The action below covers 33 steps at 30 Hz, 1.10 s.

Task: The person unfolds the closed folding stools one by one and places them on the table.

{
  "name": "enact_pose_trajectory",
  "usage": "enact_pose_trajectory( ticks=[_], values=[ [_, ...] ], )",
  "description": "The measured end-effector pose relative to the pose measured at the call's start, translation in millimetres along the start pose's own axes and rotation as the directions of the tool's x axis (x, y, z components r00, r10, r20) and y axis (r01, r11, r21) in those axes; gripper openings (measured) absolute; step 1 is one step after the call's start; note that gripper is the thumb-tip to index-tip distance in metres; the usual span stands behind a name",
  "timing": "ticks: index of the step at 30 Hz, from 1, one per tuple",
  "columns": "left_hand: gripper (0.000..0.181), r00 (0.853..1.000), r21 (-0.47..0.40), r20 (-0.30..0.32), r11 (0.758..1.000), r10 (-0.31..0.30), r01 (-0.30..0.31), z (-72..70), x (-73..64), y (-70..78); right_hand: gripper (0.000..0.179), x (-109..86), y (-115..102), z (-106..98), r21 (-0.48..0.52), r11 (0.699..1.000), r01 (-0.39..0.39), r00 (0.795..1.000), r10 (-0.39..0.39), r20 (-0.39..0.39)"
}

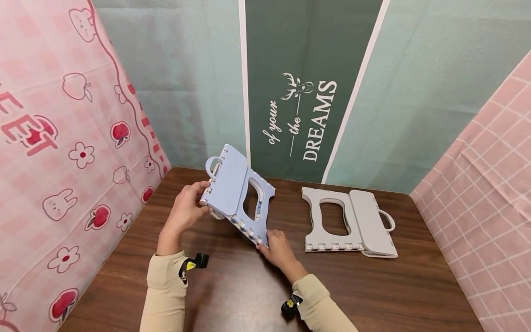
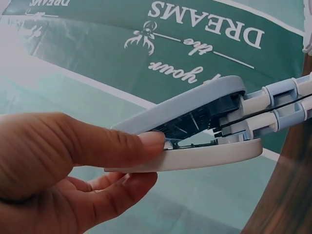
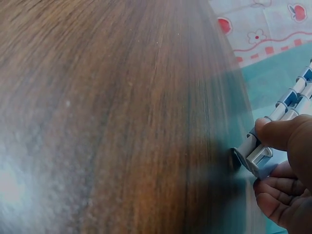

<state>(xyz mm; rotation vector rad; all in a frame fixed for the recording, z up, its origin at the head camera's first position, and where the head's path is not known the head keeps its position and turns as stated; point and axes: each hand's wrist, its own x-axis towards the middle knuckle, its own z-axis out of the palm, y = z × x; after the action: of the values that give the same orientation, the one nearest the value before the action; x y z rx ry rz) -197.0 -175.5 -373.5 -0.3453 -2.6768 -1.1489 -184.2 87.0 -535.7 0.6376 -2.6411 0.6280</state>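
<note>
A folded blue folding step stool is tilted up over the table in the head view, its seat end raised to the left. My left hand grips the seat's left end below the loop handle. In the left wrist view, the thumb lies at the gap between the stool's blue half and white half, fingers underneath. My right hand pinches the lower corner of the leg end. The right wrist view shows its thumb on the hinged edge, with that corner close over the table.
A folded white step stool lies flat on the brown wooden table, to the right, handle pointing right. Behind stands a green cloth backdrop with lettering. Pink patterned cloths hang at both sides.
</note>
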Motion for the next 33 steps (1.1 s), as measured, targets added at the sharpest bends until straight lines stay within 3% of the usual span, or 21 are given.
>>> enact_pose_trajectory(
  ticks=[13, 17, 23, 33],
  values=[
    [0.057, 0.996, -0.076, -0.064, 0.994, 0.068, -0.073, 3.1, -2.8, 16.5, 0.039, -2.4, -3.1, 2.3, 0.073, 0.997, -0.003, 0.997, -0.002, 0.074],
    [0.055, 0.992, -0.099, -0.090, 0.991, 0.084, -0.093, 3.8, -3.0, 20.5, 0.040, 1.7, -4.4, 1.7, 0.159, 0.985, -0.073, 0.991, 0.053, 0.123],
    [0.053, 0.988, -0.110, -0.099, 0.986, 0.117, -0.127, 5.2, -4.0, 27.6, 0.040, 6.4, -7.8, 0.1, 0.260, 0.940, -0.222, 0.963, 0.170, 0.209],
    [0.053, 0.979, -0.120, -0.111, 0.976, 0.169, -0.182, 9.3, -3.0, 35.9, 0.040, 10.8, -12.6, 0.9, 0.250, 0.943, -0.221, 0.957, 0.161, 0.240]
  ],
)
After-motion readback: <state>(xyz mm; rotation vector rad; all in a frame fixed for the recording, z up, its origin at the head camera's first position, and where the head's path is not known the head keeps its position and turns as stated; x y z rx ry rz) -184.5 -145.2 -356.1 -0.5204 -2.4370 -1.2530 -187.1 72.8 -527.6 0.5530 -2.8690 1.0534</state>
